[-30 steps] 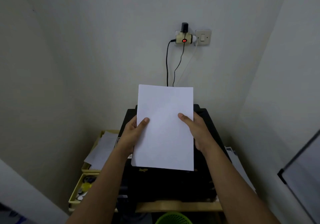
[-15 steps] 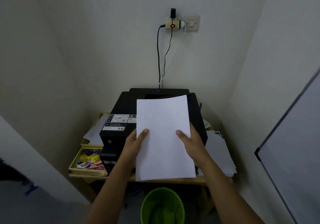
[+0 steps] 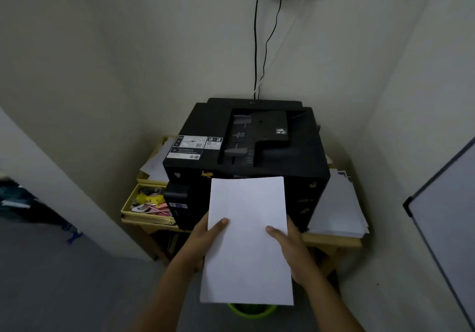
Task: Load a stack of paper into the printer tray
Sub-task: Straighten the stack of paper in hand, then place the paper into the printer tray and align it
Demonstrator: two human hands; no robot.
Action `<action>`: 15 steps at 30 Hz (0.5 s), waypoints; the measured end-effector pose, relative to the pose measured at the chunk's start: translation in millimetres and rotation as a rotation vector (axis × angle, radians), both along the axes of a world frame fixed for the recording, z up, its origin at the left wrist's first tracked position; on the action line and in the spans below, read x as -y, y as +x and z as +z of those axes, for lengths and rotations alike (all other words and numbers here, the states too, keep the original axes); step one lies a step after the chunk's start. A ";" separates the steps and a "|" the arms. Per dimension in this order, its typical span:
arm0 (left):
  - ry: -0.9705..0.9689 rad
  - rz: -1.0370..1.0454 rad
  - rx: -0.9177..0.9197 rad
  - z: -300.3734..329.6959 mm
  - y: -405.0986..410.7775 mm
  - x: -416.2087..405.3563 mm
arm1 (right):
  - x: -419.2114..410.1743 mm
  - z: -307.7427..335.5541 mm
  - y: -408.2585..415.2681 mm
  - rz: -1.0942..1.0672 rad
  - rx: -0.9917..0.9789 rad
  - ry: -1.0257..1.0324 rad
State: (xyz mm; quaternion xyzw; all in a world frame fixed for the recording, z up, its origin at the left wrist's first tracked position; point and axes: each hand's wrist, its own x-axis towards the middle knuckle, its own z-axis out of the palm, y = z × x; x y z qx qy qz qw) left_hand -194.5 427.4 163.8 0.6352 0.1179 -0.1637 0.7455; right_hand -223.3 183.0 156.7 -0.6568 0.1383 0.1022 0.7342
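Note:
A white stack of paper (image 3: 248, 244) is held flat in front of the black printer (image 3: 246, 149), its far edge overlapping the printer's front face. My left hand (image 3: 203, 244) grips the stack's left edge with the thumb on top. My right hand (image 3: 290, 249) grips the right edge the same way. The printer's top shows a feeder tray with grey guides (image 3: 241, 136). The printer's lower front is hidden behind the paper.
The printer stands on a wooden table (image 3: 334, 241) in a wall corner. Yellow trays (image 3: 144, 213) of small items sit left of it, loose sheets (image 3: 336, 205) right. A green bin (image 3: 252, 310) is below. Cables (image 3: 255, 49) rise to a wall socket. A whiteboard (image 3: 447, 218) leans at right.
The paper and both hands have come down and back toward me, from over the printer's top to its front. The view has tilted down, showing more of the printer's top.

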 end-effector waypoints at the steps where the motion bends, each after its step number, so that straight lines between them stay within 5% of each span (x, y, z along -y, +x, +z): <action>1: 0.022 -0.015 0.009 -8.6 -1.4 -2.3 | -2.2 -9.9 -0.5 -0.013 -0.021 -0.002; 15: 0.004 -0.036 -0.089 -129.8 -31.4 -39.0 | -28.1 -109.7 -9.6 -0.111 -0.121 -0.072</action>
